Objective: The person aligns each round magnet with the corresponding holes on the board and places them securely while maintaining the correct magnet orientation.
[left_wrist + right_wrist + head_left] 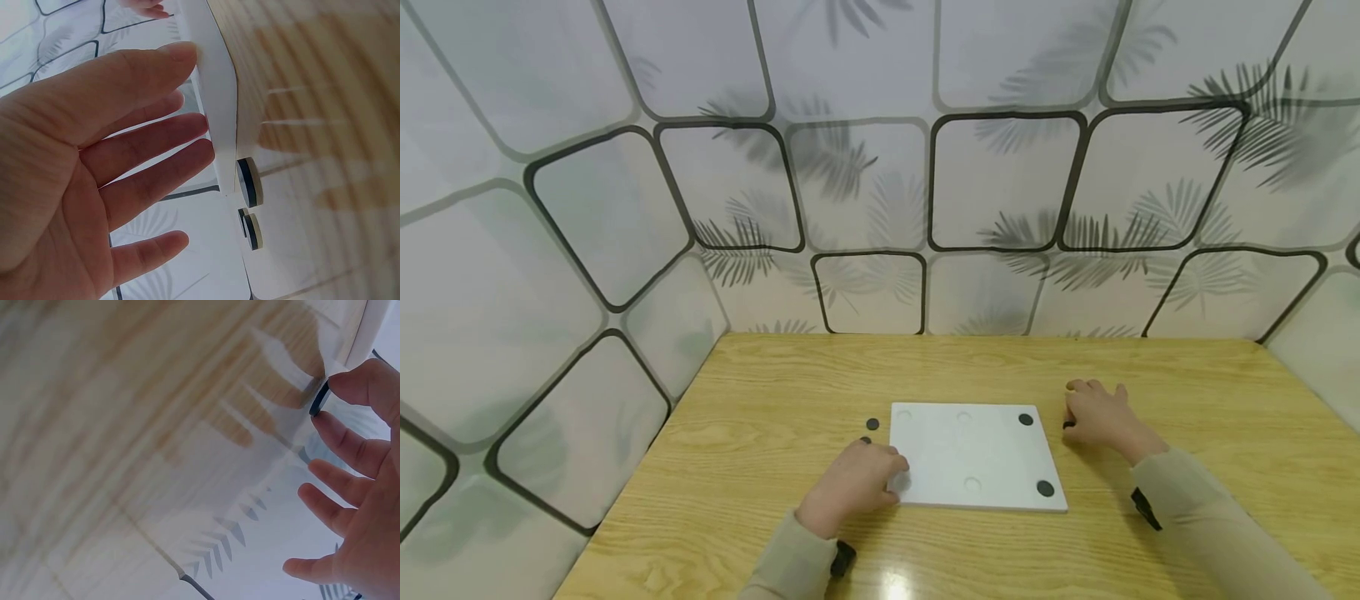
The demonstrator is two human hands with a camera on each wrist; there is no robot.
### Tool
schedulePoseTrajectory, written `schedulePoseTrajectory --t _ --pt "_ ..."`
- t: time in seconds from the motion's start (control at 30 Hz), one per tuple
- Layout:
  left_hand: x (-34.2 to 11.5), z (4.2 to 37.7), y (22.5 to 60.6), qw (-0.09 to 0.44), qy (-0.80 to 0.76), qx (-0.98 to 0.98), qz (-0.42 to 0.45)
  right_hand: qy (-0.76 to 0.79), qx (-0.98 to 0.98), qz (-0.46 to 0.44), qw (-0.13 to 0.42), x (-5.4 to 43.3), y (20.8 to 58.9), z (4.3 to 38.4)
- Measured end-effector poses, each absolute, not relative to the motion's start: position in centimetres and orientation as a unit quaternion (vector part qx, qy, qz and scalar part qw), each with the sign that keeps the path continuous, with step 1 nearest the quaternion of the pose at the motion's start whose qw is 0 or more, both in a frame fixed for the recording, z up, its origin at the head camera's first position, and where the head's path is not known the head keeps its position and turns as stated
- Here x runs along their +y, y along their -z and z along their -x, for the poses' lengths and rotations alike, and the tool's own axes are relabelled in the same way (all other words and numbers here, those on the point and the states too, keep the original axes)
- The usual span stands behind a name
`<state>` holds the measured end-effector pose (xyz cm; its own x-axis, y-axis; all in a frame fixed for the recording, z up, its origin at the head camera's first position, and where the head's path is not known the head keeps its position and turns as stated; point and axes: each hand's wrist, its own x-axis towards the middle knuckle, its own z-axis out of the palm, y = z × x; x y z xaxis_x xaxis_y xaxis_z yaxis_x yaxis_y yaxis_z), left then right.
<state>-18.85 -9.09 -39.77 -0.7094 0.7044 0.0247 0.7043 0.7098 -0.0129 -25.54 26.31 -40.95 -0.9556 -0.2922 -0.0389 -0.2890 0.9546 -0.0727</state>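
A white board (981, 454) with round shallow recesses lies on the table. Two black discs, one far right (1026, 419) and one near right (1045, 488), sit on it. My left hand (857, 479) is at the board's near-left corner, fingers fairly straight and fingertips touching its edge in the left wrist view. Right of the board, my right hand (1101, 417) pinches a black disc (320, 399) between thumb and index finger, low over the table. Beyond my left hand lie loose black discs (872, 423), one partly hidden by the hand.
The wooden table (775, 400) extends around the board on all sides. A patterned wall covering (865, 292) rises behind the table and along its left side. Each wrist carries a dark strapped device, seen at the left sleeve (790, 558) and the right sleeve (1195, 500).
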Motion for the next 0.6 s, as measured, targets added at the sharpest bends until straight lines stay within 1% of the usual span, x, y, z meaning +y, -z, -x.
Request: schedulePoseTrajectory --t 0.6 --pt "-9.06 18.75 39.59 0.018 -0.008 -0.924 0.382 0.027 0.986 0.164 0.007 25.42 39.97 24.71"
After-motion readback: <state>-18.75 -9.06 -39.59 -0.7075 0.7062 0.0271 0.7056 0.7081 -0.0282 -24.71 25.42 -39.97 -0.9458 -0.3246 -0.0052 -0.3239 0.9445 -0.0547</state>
